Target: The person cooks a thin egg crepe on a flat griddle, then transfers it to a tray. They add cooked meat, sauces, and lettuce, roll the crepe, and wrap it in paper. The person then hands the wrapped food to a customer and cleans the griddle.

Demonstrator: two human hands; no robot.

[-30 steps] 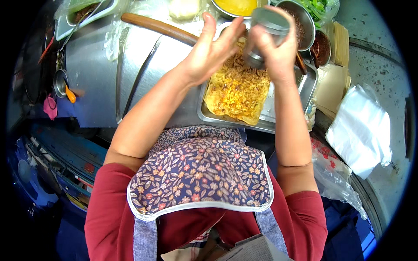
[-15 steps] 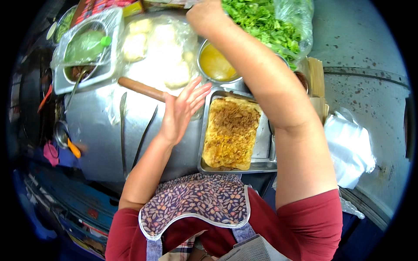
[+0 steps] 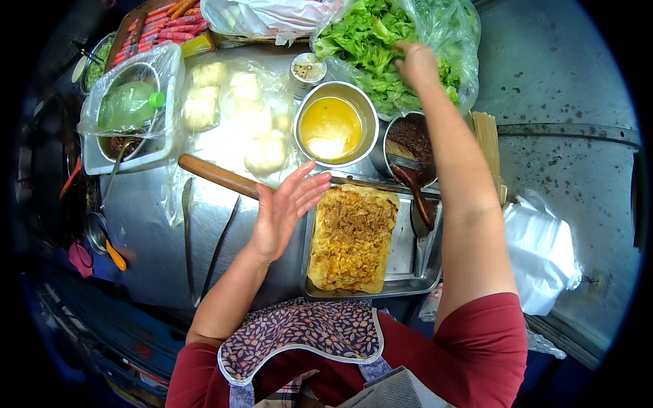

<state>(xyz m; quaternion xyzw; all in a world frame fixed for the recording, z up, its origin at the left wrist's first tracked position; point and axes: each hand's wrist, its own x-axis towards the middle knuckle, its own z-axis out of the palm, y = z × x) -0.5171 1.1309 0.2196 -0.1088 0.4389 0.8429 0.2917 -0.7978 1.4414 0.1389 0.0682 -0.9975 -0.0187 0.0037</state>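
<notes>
Green lettuce meets the right hand, with a topped flatbread lying nearer the body.
The right arm stretches forward, its fingertips among the leaves, which lie in a clear plastic bag at the far side of the steel counter; whether they pinch any leaf, I cannot tell. The left hand is spread, fingers extended, beside the left edge of the metal tray, covering one end of the wooden rolling pin from view. The flatbread lies flat in the tray's left part. Just beyond stands a pot of yellow liquid.
</notes>
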